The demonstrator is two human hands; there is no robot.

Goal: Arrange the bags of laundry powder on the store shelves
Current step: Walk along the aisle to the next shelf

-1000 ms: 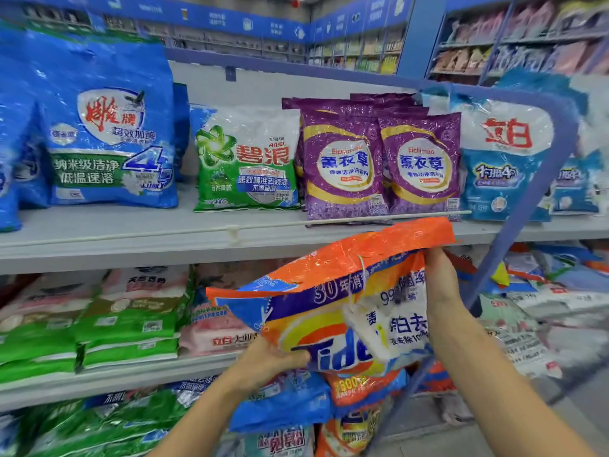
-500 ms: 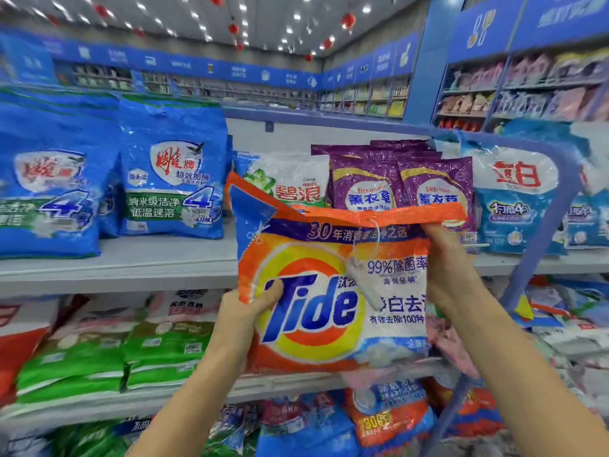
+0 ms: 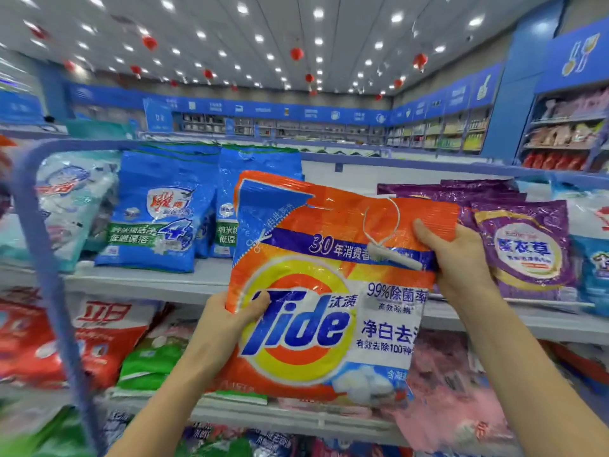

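An orange Tide laundry powder bag (image 3: 316, 291) stands upright in the air in front of the top shelf (image 3: 141, 282), with a white security tag looped through its upper part. My left hand (image 3: 227, 321) grips its left edge, thumb across the front. My right hand (image 3: 458, 258) pinches the upper right corner. Blue powder bags (image 3: 158, 219) stand on the shelf behind and to the left. Purple bags (image 3: 524, 245) stand to the right, partly hidden by my right hand.
A blue metal frame post (image 3: 49, 258) runs down the left side. The lower shelf holds red bags (image 3: 85, 334), green bags (image 3: 148, 361) and pink bags (image 3: 441, 390). A pale bag (image 3: 72, 202) stands at far left. More store shelves (image 3: 566, 136) line the back walls.
Both hands have raised the Tide bag from a tilted, low position to upright at top-shelf height. The view has tilted up and swung left, showing the ceiling.
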